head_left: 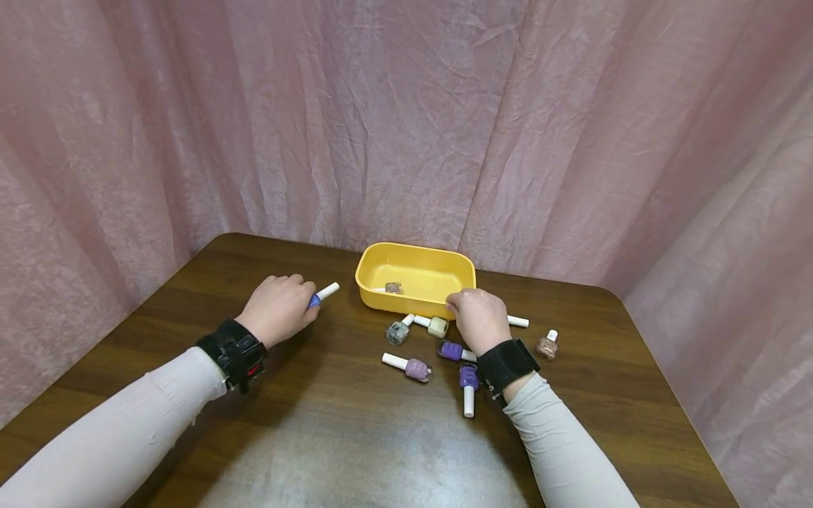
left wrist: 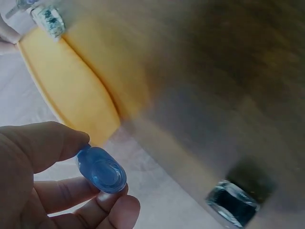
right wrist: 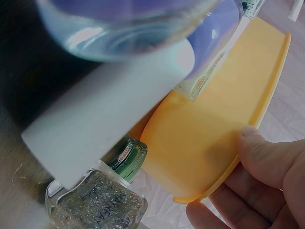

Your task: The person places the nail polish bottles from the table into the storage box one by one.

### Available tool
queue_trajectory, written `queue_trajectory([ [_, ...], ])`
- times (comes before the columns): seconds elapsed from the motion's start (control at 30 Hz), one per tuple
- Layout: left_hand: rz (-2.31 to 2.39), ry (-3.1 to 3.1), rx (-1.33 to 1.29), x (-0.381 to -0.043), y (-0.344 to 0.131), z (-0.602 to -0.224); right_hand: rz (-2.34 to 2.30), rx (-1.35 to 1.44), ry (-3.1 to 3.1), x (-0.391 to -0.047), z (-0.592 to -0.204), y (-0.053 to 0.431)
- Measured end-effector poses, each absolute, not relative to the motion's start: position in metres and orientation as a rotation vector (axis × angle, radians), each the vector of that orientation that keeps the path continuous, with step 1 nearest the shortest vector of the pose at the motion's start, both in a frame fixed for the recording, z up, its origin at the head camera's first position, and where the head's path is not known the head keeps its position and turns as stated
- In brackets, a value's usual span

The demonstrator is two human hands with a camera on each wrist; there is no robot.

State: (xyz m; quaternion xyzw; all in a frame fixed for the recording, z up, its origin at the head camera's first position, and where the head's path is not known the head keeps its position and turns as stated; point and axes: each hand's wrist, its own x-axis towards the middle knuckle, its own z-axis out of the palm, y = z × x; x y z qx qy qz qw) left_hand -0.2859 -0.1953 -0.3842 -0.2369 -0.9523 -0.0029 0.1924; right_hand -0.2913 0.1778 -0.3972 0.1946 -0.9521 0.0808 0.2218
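My left hand (head_left: 279,307) pinches a blue nail polish bottle (left wrist: 102,169) with a white cap, left of the yellow plastic bin (head_left: 406,306) and apart from it. My right hand (head_left: 480,319) grips the bin's near right rim, its thumb (right wrist: 252,138) on the outer wall. Inside the bin lies a brownish glitter nail polish bottle (head_left: 394,288). Just in front of the bin are a speckled bottle (head_left: 397,333) and a pale yellow one (head_left: 438,327). A lilac bottle (head_left: 418,370) and two purple bottles, one sideways (head_left: 450,351) and one cap toward me (head_left: 468,376), lie nearer.
Right of my right hand lie a glitter bottle (head_left: 547,347) and a white cap (head_left: 518,322); a green bottle (right wrist: 131,160) shows in the right wrist view. A dark bottle (left wrist: 233,203) appears in the left wrist view. Pink curtains (head_left: 406,127) hang behind the wooden table (head_left: 343,437).
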Motion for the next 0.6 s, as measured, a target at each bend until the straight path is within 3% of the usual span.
queue_trajectory([
  [0.6, -0.023, -2.577, -0.72, -0.291, -0.172, -0.369, 0.218, 0.535, -2.627, -0.292, -0.398, 0.177],
])
